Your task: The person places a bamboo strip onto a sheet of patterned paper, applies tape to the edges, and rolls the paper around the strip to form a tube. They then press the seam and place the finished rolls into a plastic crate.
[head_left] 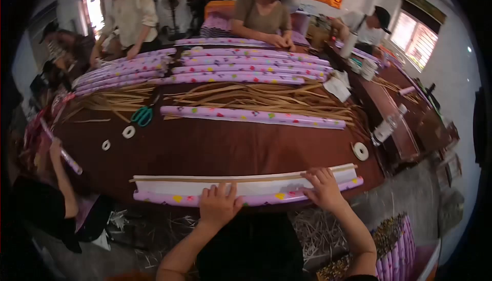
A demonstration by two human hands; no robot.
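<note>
A sheet of lilac patterned wrapping paper (261,199) lies at the table's near edge, its near side curled over and its white inner face (177,185) showing. A thin tan strip (271,177) runs along the sheet's far edge. My left hand (220,203) rests across the curled part left of the middle, fingers stretched toward the strip. Towards the right end, my right hand (324,189) lies over the paper with its fingers spread, the tips near the strip. Neither hand is closed around anything.
A finished-looking lilac roll (251,117) lies beyond, before tan strips (246,95) and stacked rolls (251,66). Teal scissors (142,116), tape rolls (361,151) and a plastic bottle (388,126) are around the table. A co-worker's hand (55,149) holds a roll at left; others work behind.
</note>
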